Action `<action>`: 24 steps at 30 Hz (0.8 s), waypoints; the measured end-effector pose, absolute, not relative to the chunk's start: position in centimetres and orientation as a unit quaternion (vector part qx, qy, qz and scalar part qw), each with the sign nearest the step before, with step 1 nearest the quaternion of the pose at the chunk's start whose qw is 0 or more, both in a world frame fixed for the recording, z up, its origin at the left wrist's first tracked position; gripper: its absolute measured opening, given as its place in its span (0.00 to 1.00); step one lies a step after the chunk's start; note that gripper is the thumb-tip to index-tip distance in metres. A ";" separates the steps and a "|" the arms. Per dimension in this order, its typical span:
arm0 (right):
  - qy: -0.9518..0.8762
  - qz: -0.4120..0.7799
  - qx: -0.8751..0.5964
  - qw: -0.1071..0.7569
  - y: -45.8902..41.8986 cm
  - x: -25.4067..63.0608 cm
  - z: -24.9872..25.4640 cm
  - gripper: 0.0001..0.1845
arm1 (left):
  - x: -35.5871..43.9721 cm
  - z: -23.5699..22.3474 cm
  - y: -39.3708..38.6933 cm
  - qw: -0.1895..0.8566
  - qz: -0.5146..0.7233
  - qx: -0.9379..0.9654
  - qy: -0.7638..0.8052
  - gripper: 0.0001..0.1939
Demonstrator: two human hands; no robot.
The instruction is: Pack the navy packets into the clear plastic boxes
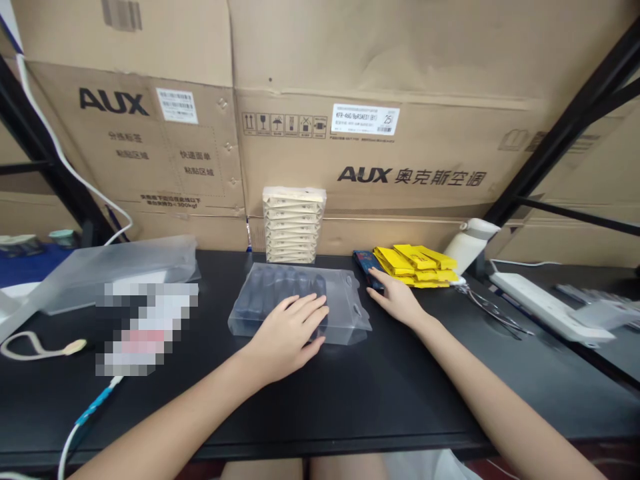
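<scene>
The left hand (pixel 290 333) is laid flat, fingers spread and extended, on top of a clear plastic box (pixel 345 303) that lies on its side near the middle of the black desk (pixel 380 393); nothing is gripped, the palm is only pressed on the near end of the box. Dark items are seen through the box wall, but what they are cannot be told. The right hand (pixel 397 300) is stretched out open, just beside the right end of the box, its fingertips touching a dark blue packet (pixel 365 261). Yellow packets (pixel 417 265) are piled just right of that packet, towards the back edge of the desk. A second clear plastic box (pixel 120 270) is lying near the left edge. A stack of pale flat packs (pixel 293 225) is stood at the back edge, against the cardboard cartons (pixel 400 147)
</scene>
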State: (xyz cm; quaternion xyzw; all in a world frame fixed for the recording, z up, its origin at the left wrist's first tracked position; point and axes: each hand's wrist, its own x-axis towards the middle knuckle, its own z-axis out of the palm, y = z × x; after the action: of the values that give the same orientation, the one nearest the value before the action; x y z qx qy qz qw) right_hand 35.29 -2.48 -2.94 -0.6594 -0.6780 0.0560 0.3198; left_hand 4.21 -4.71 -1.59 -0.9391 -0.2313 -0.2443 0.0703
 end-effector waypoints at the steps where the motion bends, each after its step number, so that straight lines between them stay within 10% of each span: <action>1: -0.684 0.040 -0.661 0.305 -2.2 35.1 -3.2 0.28 | 4.2 -1.6 -4.7 0.070 -0.244 -0.939 -0.231 0.20; 10: -0.671 -0.033 -0.688 0.273 -1.9 34.9 -3.7 0.20 | 4.2 -1.6 -4.7 0.066 -0.242 -0.939 -0.236 0.20; 24: -0.607 -0.176 -0.598 0.493 -3.5 34.5 -1.1 0.11 | 4.1 -1.3 -4.7 0.055 -0.238 -0.939 -0.243 0.31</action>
State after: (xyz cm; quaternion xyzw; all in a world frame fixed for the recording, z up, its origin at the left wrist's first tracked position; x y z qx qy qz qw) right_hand 34.53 -3.50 -1.15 -0.5980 -0.6071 -0.1762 0.4928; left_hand 4.14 -4.74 -1.29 -0.9388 -0.2432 -0.2377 0.0547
